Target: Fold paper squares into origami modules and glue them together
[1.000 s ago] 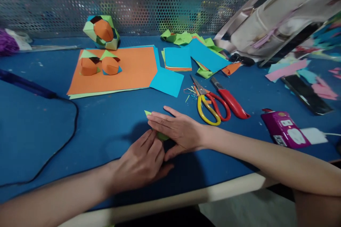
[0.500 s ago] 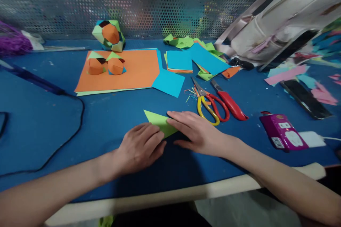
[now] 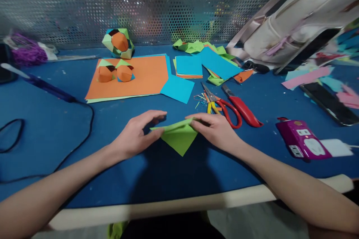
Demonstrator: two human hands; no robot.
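Observation:
A folded green paper (image 3: pixel 180 139) is between my two hands, its point toward the table's front edge. My right hand (image 3: pixel 215 129) pinches its right corner between thumb and fingers. At the left corner is my left hand (image 3: pixel 137 131), thumb against the paper and fingers apart above it. Behind the hands a blue square sheet (image 3: pixel 178 88) lies beside a stack of orange sheets (image 3: pixel 150 74) that bears two small orange-and-green folded pieces (image 3: pixel 125 73). A larger folded paper ball (image 3: pixel 119 42) sits behind the stack.
Scissors (image 3: pixel 230 112) and a red cutter (image 3: pixel 245 112) lie right of the hands, near paper scraps. Farther right are a purple power adapter (image 3: pixel 303 140) and a dark phone (image 3: pixel 329 103). A blue corded tool (image 3: pixel 52 89) lies left. A pale bag (image 3: pixel 297 18) stands back right.
The green paper has turned and risen, its point now facing forward-edge side. My left hand has moved off its surface, fingers opening. My right hand has taken the right corner in a pinch.

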